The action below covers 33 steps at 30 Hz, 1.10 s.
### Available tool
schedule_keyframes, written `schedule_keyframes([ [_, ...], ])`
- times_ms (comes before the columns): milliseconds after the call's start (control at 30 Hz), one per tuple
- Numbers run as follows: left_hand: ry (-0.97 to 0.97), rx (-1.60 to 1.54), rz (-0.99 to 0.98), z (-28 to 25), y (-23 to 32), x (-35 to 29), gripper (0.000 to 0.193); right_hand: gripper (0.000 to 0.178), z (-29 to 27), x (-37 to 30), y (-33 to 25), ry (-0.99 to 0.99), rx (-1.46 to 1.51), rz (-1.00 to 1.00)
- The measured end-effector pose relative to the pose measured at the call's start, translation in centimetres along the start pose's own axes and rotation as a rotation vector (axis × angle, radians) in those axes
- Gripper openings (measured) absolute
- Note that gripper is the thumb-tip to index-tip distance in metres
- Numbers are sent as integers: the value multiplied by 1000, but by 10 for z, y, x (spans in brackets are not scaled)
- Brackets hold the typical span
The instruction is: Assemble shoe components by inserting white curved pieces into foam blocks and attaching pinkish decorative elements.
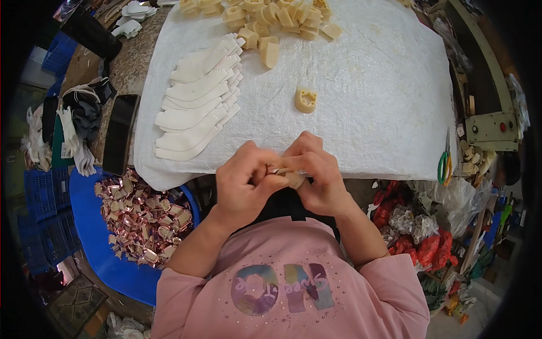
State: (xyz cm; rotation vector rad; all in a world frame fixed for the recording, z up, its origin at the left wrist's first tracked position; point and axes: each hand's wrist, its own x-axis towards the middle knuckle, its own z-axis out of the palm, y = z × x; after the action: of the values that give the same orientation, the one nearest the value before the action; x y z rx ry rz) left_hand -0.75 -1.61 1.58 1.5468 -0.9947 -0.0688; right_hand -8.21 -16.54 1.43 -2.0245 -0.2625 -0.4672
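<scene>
Nearest the camera, a pink shirt (282,319) with a multicoloured print and scattered sparkly dots across the chest. Just beyond it, by the near edge of a white woven sheet (372,107), left grip (238,178) and right grip (322,174) side by side, both clamped on one small tan piece (294,179) between them (mostly covered, so exact form impossible to make out). Ahead of them on the sheet, a single hollow beige block (305,100), open side showing, well apart from a heap of similar blocks (282,17) toward the far edge. To the left, curved white strips (192,116) in overlapping rows. Farther left, beside the bare brown part of the table (135,62), a dark phone (120,135). Below that, at lower left, a blue tub (93,243) with many shiny pinkish pieces (145,220) inside. At the sheet's right edge, scissors (443,167) with green and orange handles; lower still, red bags (439,251) near crumpled clear plastic (457,204).
</scene>
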Motion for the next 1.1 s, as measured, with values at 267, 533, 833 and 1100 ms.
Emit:
schedule_keyframes([
  [267,162,234,141,-8,-5,0,23,31,0,3,-1,114,-217,-132],
  [533,265,158,143,-15,-2,-8,23,23,2,-17,-9,288,185,245],
  [833,95,74,235,-2,-1,-10,17,24,12,-26,-17,380,870,520],
  [1100,22,446,277,9,9,-3,16,23,9,-17,-27,293,536,500],
])
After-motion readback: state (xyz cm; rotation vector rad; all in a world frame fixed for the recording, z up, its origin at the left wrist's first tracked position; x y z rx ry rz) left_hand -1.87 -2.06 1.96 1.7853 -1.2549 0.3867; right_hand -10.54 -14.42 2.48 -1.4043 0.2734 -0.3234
